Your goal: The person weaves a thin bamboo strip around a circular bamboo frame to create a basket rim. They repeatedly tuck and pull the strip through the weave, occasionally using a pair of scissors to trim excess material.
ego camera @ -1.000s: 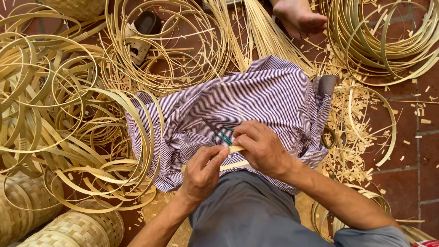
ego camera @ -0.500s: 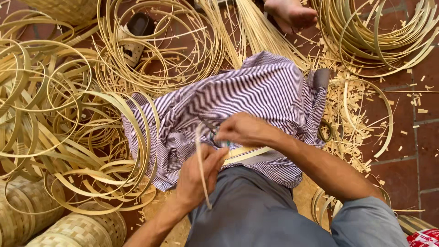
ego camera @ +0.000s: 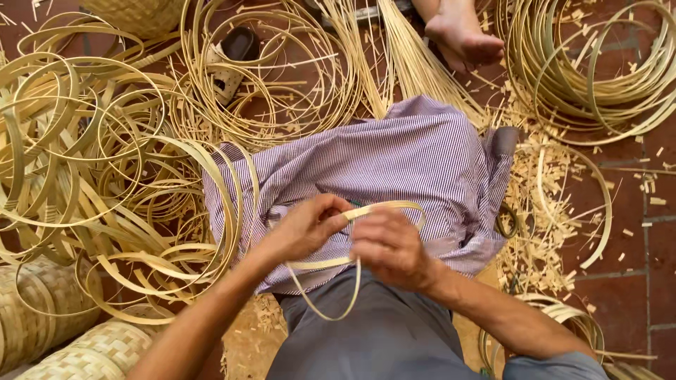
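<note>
My left hand (ego camera: 306, 229) and my right hand (ego camera: 391, 246) meet over my lap and both grip one thin pale bamboo strip (ego camera: 384, 208). The strip bends into a loop: one arc runs over the right hand, another hangs down across my grey trousers (ego camera: 366, 331). A purple striped cloth (ego camera: 408, 158) lies over my knees beneath the hands. A small green-handled tool sits partly hidden between the hands.
Piles of coiled bamboo strips (ego camera: 91, 176) fill the left. More coils (ego camera: 591, 70) lie at the top right, straight splints (ego camera: 415, 56) at the top middle. Woven baskets (ego camera: 42, 317) stand at the lower left. Another person's bare foot (ego camera: 465, 35) rests at the top. Shavings (ego camera: 542, 211) cover the red tiles.
The strip stood straight up from my hands, then got bent round. It now forms a loop held by both hands, and the left hand has risen to meet the right.
</note>
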